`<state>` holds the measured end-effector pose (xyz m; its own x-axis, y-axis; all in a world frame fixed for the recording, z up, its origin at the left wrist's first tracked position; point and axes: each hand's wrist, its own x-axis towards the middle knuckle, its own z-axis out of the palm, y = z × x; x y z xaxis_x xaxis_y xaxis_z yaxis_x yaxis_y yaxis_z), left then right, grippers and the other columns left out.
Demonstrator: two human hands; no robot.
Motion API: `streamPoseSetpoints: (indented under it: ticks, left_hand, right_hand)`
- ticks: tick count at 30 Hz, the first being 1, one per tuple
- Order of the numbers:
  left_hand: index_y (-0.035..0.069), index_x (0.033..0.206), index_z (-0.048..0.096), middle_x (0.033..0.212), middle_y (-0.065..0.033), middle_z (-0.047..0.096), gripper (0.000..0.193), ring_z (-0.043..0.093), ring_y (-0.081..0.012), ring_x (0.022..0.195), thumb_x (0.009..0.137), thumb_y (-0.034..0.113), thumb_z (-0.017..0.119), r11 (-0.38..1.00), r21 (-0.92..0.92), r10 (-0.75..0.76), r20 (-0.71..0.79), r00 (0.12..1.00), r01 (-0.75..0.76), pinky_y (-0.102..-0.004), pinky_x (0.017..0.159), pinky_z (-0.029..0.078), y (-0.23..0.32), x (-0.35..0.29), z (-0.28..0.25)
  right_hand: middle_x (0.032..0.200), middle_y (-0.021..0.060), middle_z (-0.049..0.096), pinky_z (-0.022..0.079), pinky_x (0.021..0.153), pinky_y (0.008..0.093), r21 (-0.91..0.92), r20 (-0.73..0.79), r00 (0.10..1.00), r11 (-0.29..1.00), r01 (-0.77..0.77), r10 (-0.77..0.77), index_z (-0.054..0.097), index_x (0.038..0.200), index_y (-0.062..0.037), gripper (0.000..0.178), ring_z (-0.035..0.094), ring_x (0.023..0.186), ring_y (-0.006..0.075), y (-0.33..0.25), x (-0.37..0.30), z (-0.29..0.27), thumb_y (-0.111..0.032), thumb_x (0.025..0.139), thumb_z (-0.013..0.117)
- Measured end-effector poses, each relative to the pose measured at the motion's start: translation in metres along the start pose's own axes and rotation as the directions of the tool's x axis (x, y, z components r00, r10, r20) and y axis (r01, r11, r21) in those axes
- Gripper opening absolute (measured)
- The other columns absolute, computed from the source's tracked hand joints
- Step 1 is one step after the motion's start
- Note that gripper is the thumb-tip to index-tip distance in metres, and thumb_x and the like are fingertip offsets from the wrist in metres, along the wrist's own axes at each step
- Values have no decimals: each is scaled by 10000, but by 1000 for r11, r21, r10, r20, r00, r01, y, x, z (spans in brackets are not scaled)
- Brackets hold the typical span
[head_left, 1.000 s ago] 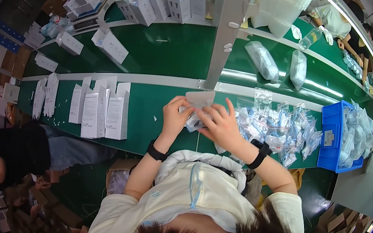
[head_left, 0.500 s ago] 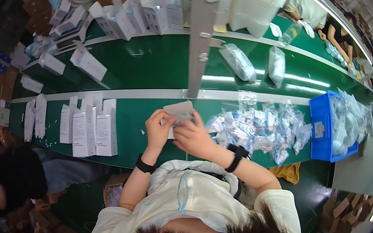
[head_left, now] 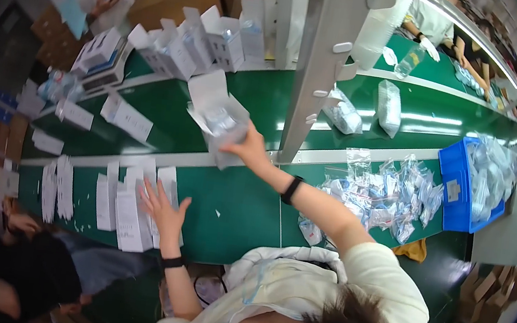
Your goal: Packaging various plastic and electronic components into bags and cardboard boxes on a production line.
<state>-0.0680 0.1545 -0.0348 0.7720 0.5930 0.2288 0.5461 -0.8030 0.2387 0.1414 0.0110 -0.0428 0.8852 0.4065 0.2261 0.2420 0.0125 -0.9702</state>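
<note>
My right hand (head_left: 248,148) grips the side of a white carton (head_left: 207,91) with raised flaps, held over the rail between my green table and the belt beyond. Clear plastic wrapping (head_left: 219,119) shows inside the carton's open top. Its fingers are partly hidden behind the carton. My left hand (head_left: 165,209) is spread open at the group of white cartons (head_left: 126,222) standing at the table's left front; the fingertips overlap them, and I cannot tell whether they touch.
Flat white pieces (head_left: 57,188) lie further left. On the right are clear bags (head_left: 374,196) and a blue bin (head_left: 453,194). A metal post (head_left: 324,59) rises ahead. Open cartons (head_left: 190,38) line the belt's far side; co-workers sit and stand around.
My hands have parted. My right hand has moved the carton forward to the rail, and my left hand has gone left to the standing cartons, fingers spread. The view has shifted.
</note>
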Motion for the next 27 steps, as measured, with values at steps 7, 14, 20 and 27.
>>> streamPoseSetpoints:
  ticks: [7, 14, 20, 27]
  left_hand:
    - [92, 1333, 228, 1415, -153, 85, 739, 86, -390, 1285, 700, 73, 610, 939, 332, 3, 259, 966, -92, -640, 928, 122, -24, -26, 61]
    - [114, 1347, 193, 1404, -159, 107, 865, 161, -396, 1251, 634, 84, 683, 985, -141, 148, 372, 916, -101, -563, 940, 212, 75, -52, 26]
    - [118, 1339, 205, 1337, -166, 228, 980, 255, -356, 1204, 538, 119, 770, 942, -334, 91, 371, 924, 41, -495, 916, 310, 80, -21, 55]
    - [107, 1245, 261, 1247, -149, 305, 902, 321, -296, 1171, 503, 59, 771, 417, -663, 89, 711, 697, 622, -390, 937, 338, 86, -15, 58]
  right_hand:
    - [1136, 189, 500, 384, 906, 339, -57, -188, 982, 998, 24, -35, 337, 1263, -37, 786, 486, 1060, 312, 55, 71, 28, -125, 589, 730]
    - [901, 190, 602, 431, 785, 396, -547, 768, 438, 834, 69, 468, 565, 1009, -4, 408, 567, 876, 328, 5, -43, -82, -334, 769, 555]
    - [799, 180, 588, 451, 702, 418, -744, -76, 979, 643, -181, 188, 596, 903, -30, 314, 563, 735, 355, 42, 13, -236, -307, 756, 573]
    - [1107, 212, 479, 462, 762, 410, -888, -174, 882, 316, -332, 437, 170, 1347, -225, 867, 544, 889, 390, 125, 93, -240, -254, 642, 675]
